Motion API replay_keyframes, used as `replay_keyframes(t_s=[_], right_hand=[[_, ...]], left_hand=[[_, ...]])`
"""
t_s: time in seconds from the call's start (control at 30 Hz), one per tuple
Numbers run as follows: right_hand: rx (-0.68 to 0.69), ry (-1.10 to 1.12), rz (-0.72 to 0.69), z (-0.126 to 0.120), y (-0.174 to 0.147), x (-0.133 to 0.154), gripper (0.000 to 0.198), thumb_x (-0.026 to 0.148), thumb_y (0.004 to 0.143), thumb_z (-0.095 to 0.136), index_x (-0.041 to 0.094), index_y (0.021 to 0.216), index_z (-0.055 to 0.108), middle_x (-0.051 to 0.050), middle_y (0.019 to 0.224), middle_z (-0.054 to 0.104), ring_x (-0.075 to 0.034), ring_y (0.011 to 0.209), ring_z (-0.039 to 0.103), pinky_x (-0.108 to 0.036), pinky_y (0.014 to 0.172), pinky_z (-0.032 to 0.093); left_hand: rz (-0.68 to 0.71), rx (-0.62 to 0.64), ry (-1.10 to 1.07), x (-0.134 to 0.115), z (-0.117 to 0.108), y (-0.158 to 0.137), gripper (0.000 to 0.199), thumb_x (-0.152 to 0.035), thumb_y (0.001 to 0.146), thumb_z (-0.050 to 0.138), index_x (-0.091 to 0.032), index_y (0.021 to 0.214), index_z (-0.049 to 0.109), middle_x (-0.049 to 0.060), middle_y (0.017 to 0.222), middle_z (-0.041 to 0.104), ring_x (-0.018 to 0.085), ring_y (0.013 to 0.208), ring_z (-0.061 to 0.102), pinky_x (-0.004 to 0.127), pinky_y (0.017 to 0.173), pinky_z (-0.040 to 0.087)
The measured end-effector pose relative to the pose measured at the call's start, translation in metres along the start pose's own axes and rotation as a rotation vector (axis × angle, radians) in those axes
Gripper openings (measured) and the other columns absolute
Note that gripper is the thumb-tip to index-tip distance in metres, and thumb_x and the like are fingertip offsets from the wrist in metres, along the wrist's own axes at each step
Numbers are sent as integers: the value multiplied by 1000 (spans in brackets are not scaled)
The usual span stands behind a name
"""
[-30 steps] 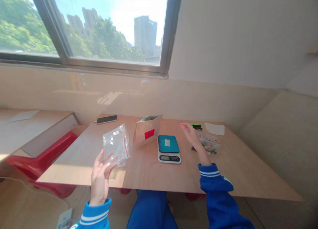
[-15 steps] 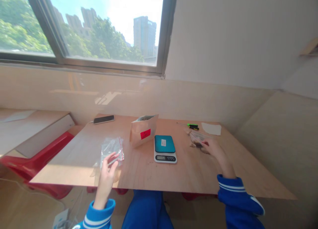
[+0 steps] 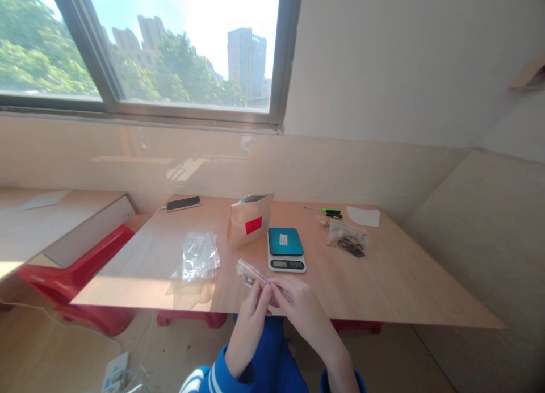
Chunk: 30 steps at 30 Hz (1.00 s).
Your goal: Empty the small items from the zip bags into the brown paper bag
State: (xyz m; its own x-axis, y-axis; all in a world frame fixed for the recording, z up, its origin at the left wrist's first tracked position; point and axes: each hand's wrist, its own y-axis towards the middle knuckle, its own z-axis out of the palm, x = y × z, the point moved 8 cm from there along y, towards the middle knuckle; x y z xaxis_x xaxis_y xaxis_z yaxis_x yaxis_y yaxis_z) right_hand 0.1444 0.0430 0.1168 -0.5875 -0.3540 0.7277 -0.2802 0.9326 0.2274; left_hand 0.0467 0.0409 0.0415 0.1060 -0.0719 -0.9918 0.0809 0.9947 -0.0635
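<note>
Near the table's front edge, my left hand [image 3: 254, 313] and my right hand [image 3: 300, 302] meet on a small clear zip-lock bag [image 3: 247, 272]. Fingers of both hands pinch its red-striped top edge. Something brownish lies inside the bag, mostly hidden by my fingers. Just beyond the hands stands a kitchen scale [image 3: 286, 250] with a teal platform and a small display. To its left is an upright kraft pouch [image 3: 250, 222] with a red label and an open top. Flat plastic zip-lock bags [image 3: 199, 256] lie at the left. Filled zip-lock bags [image 3: 348, 239] of brown pieces rest at the right.
A phone [image 3: 183, 204] lies at the table's back left. Screwdrivers [image 3: 332, 213] and a white sheet of paper [image 3: 363, 216] are at the back right. A red chair [image 3: 85, 274] stands left of the table [image 3: 404, 279], beside another table.
My right hand has brought a filled zip-lock bag from the right pile to the front middle. My left hand has left the flat bags and joined it there.
</note>
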Motion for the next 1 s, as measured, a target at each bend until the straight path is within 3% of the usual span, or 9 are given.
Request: replay_keyframes(t_s=[0.2, 0.4, 0.5, 0.6, 0.7, 0.77, 0.87, 1.0], right_hand=[[-98, -164, -17, 21, 2, 9, 18, 19, 89, 55, 19, 73, 65, -3, 77, 68, -20, 76, 61, -29, 70, 43], [-160, 187, 75, 13, -1, 11, 19, 29, 89, 55, 19, 79, 68, -3, 79, 69, -16, 72, 63, -24, 65, 47], [-196, 281, 83, 6, -1, 15, 20, 30, 88, 56, 17, 82, 69, -4, 80, 70, -15, 70, 64, -23, 64, 48], [-202, 296, 76, 7, -2, 19, 22, 31, 88, 55, 17, 79, 69, -4, 74, 69, -15, 64, 64, -22, 60, 48], [-217, 283, 82, 8, -2, 17, 23, 34, 88, 55, 19, 76, 67, -3, 71, 69, -16, 63, 65, -23, 59, 48], [-325, 258, 136, -2, -4, 6, 24, 38, 87, 54, 19, 77, 66, -3, 69, 69, -17, 62, 65, -24, 58, 49], [-603, 262, 273, -33, -15, -24, 30, 48, 85, 55, 19, 81, 64, -5, 68, 70, -19, 60, 65, -27, 57, 50], [-764, 417, 306, -56, -23, -46, 36, 53, 78, 63, 17, 82, 63, -9, 76, 72, -20, 67, 68, -30, 63, 54]], left_hand=[[0, -213, 0, -5, -26, -4, 47, -62, 78, 52, -16, 83, 62, 4, 76, 65, 20, 76, 63, 30, 65, 53], [113, -248, 95, -19, -32, -11, 45, -59, 82, 48, -18, 89, 64, 7, 86, 70, 22, 85, 65, 31, 71, 54], [167, -244, 136, -28, -32, -12, 40, -55, 84, 47, -19, 85, 63, 5, 79, 68, 19, 75, 63, 28, 67, 52], [183, -220, 150, -34, -29, -12, 38, -53, 84, 48, -19, 69, 56, -1, 57, 58, 14, 54, 54, 24, 53, 45], [191, -226, 151, -36, -29, -15, 39, -52, 84, 51, -20, 60, 51, -3, 49, 50, 11, 47, 48, 23, 48, 40], [180, -280, 150, -34, -35, -19, 39, -51, 84, 50, -20, 61, 51, -3, 47, 50, 11, 46, 48, 23, 48, 39], [164, -371, 179, -32, -50, -25, 41, -50, 84, 50, -20, 56, 51, -4, 42, 45, 11, 43, 43, 23, 46, 35], [215, -165, 151, -37, -39, -23, 48, -51, 87, 46, -19, 51, 52, 1, 50, 55, 13, 51, 51, 25, 54, 40]])
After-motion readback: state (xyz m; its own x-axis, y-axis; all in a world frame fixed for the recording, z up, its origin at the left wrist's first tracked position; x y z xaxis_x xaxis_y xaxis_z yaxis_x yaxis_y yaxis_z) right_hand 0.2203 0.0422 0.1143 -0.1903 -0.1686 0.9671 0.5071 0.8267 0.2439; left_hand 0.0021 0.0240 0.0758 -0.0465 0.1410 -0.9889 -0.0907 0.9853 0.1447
